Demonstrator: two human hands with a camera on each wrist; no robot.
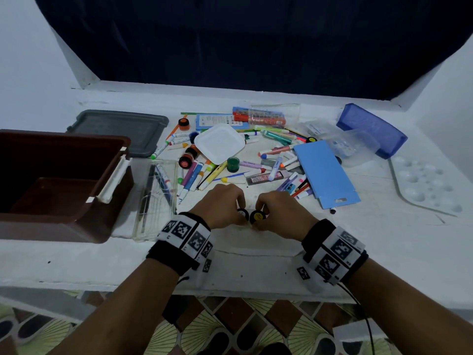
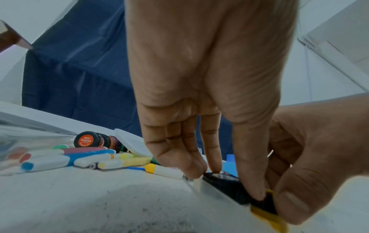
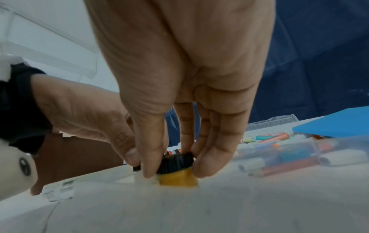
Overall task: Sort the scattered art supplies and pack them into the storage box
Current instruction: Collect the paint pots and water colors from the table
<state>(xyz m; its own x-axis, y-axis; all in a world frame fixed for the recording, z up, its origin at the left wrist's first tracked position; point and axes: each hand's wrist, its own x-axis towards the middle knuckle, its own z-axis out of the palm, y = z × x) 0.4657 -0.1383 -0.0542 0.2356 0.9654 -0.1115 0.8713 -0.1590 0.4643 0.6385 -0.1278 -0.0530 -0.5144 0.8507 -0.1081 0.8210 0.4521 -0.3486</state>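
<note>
Two small black-capped paint jars stand side by side on the white table near its front edge. My left hand (image 1: 230, 208) pinches the white jar (image 1: 242, 214) at its cap between thumb and fingers. My right hand (image 1: 268, 211) pinches the yellow jar (image 1: 257, 216) the same way. In the left wrist view my left hand's fingertips (image 2: 199, 170) sit on the white jar (image 2: 223, 184), with the yellow jar (image 2: 265, 216) beside it. In the right wrist view the yellow jar (image 3: 177, 178) is plain and the white jar (image 3: 143, 179) is mostly hidden. The brown storage box (image 1: 112, 160) stands open at the left.
A grey lid (image 1: 120, 129) lies behind the box and a clear pen case (image 1: 157, 198) beside it. Markers (image 1: 194, 175), orange jars (image 1: 185, 161), a green jar (image 1: 233, 163), a white square lid (image 1: 220, 143) and a blue card (image 1: 323, 172) litter the middle. A paint palette (image 1: 427, 185) lies at the right.
</note>
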